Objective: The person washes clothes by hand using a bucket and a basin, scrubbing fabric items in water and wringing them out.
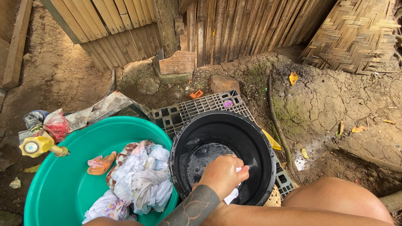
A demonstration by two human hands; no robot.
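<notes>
1. Right hand (223, 173) closed in a fist around a white cloth (231, 195), inside a black bucket (259, 138); cloth ends poking out under the fist and at the fingers.
2. Shallow water with suds at the bucket's bottom, just left of the fist.
3. Tattooed forearm (193, 208) leading up from the lower edge to that hand.
4. Left hand out of view; grip impossible to tell.
5. Bucket standing on a grey plastic grid pallet (197, 106), touching a green basin (63, 184) on its left.
6. In the basin: a heap of white and patterned laundry (142, 175), plus a small orange-pink piece (100, 164) lying apart, further left.
7. Yellow tap (38, 145) over the basin's left rim, bundled rags (52, 123) just behind.
8. Bare knee (339, 196) at lower right; cracked earth and a bamboo wall (251, 25) beyond.
</notes>
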